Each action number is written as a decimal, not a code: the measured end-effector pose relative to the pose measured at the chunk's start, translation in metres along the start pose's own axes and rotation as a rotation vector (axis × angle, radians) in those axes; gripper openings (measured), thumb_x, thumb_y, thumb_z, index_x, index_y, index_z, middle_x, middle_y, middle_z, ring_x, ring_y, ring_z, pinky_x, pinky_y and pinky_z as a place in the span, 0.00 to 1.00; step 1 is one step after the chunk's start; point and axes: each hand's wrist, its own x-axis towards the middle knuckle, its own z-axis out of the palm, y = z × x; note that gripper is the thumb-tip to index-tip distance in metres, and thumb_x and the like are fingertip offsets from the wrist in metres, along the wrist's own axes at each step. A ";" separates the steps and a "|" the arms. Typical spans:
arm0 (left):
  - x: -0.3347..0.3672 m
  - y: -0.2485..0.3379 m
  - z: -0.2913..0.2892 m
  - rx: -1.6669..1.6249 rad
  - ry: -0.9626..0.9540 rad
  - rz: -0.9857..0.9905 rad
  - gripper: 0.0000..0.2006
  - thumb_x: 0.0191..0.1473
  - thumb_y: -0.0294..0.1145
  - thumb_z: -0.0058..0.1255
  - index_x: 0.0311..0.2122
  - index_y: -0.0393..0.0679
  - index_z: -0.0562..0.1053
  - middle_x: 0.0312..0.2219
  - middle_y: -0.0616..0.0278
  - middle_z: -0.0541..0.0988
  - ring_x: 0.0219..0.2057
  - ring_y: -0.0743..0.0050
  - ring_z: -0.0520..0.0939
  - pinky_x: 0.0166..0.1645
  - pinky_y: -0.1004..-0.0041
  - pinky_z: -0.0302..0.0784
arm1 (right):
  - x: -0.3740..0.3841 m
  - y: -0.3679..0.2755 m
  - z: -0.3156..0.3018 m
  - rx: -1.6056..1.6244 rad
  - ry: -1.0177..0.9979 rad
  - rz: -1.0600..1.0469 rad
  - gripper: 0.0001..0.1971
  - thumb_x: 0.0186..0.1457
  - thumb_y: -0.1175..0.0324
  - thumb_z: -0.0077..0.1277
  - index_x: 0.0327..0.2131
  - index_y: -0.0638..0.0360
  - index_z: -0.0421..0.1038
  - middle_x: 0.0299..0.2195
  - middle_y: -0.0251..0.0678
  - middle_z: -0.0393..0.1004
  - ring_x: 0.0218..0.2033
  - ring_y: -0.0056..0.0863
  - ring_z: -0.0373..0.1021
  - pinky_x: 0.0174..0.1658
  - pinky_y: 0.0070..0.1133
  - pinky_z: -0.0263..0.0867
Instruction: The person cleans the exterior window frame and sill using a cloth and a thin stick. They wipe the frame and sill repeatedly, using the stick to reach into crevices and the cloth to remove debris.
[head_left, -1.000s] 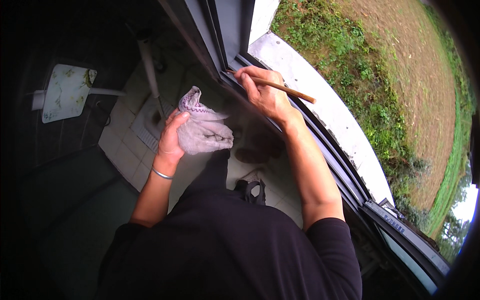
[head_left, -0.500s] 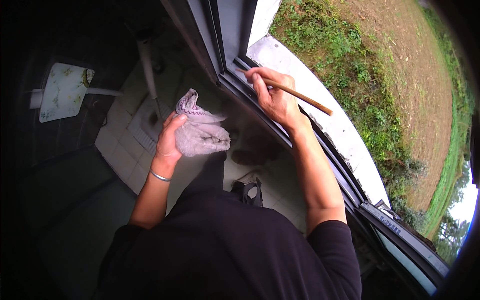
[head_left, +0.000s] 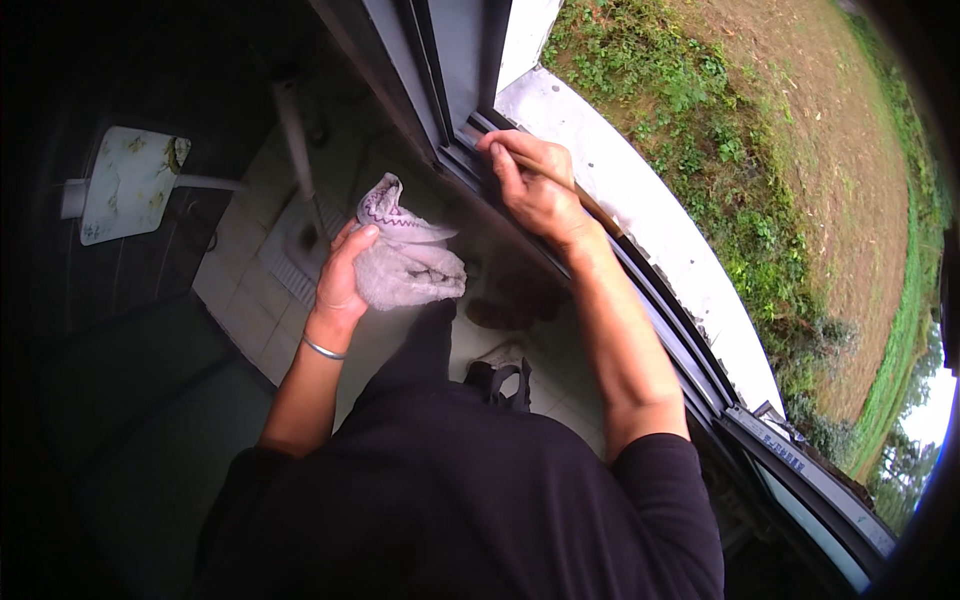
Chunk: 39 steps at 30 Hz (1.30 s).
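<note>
While the left hand (head_left: 343,270) clutches cloth (head_left: 410,265), the right hand (head_left: 540,198) grips a stick (head_left: 601,216) slanting along the track (head_left: 672,330), tip indistinct.

Pale tiled floor (head_left: 235,290) fills the left and middle of the frame, with a ribbed squat pan (head_left: 285,265) set into it left of centre. At upper right, a white ledge (head_left: 640,195) runs beside the window track (head_left: 700,375).
</note>
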 end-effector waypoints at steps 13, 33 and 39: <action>-0.001 -0.001 -0.006 -0.028 -0.023 0.008 0.15 0.54 0.27 0.48 0.48 0.39 0.72 0.41 0.60 0.78 0.44 0.68 0.77 0.53 0.69 0.71 | 0.008 -0.002 -0.043 0.144 -0.122 0.118 0.09 0.61 0.73 0.45 0.34 0.66 0.76 0.25 0.35 0.77 0.30 0.19 0.71 0.36 0.20 0.69; -0.006 -0.006 -0.008 -0.004 -0.028 0.035 0.17 0.55 0.30 0.48 0.50 0.39 0.71 0.43 0.57 0.78 0.45 0.66 0.78 0.54 0.67 0.71 | 0.007 0.012 -0.062 0.457 -0.205 0.312 0.11 0.62 0.70 0.44 0.36 0.68 0.74 0.29 0.40 0.79 0.29 0.24 0.75 0.36 0.22 0.73; -0.010 -0.003 0.002 0.007 -0.058 0.028 0.17 0.54 0.30 0.48 0.49 0.38 0.71 0.43 0.58 0.78 0.45 0.66 0.78 0.54 0.67 0.72 | -0.025 -0.008 -0.102 0.466 -0.131 0.352 0.18 0.63 0.58 0.46 0.45 0.65 0.74 0.32 0.38 0.79 0.32 0.23 0.76 0.34 0.18 0.69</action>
